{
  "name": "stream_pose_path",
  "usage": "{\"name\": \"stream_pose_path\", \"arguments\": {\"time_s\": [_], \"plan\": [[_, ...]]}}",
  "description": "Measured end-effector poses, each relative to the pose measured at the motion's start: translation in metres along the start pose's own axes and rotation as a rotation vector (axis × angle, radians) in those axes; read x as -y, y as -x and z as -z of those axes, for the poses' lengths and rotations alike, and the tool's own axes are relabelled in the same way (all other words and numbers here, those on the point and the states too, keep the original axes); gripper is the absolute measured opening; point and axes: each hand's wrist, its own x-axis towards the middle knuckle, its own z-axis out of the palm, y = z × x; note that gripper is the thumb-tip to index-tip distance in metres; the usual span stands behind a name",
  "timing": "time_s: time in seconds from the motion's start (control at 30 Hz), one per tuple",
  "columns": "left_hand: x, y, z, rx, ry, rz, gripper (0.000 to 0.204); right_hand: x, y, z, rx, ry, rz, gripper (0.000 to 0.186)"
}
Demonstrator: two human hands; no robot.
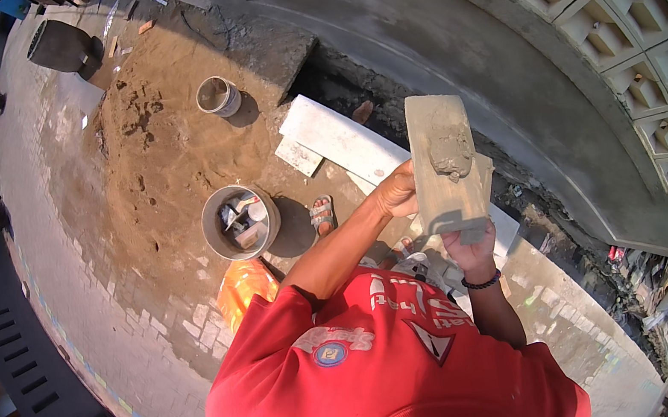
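Observation:
A rectangular board [446, 196], smeared with grey-brown mortar, is held up in front of me beside the wall. On its far half sits a thick lump of wet mortar [451, 152]. My left hand [398, 192] is closed at the board's left edge, its fingers partly hidden behind it. At the near end, my right hand [472, 248], with a dark beaded bracelet at the wrist, grips the board from below; part of its fingers is covered. A paler piece [485, 174] sticks out behind the board's right edge; its kind is unclear.
Left of me stands a bucket [219, 247] with tools inside. A smaller bucket [218, 97] rests on the sand [163, 161]. A long white slab [340, 134] lies beside a trench along the grey plastered wall [445, 28]. An orange sack [244, 289] is near my left side.

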Motion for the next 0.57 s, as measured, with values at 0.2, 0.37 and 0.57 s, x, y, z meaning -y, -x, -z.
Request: {"name": "stream_pose_path", "arguments": {"time_s": [0.2,0.37,0.57], "plan": [[-0.075,0.020,-0.003,0.054,-0.061,0.094,0.077,-0.058,-0.043,-0.028,-0.068,-0.066,0.089,0.037],[-0.143,0.047,-0.005,0.091,-0.106,0.109,0.080,-0.101,-0.083,-0.041,0.046,-0.026,0.029,0.032],[-0.207,0.022,-0.007,0.125,-0.228,0.068,0.093,-0.138,-0.139,-0.088,-0.224,0.090,0.301,0.044]]}}
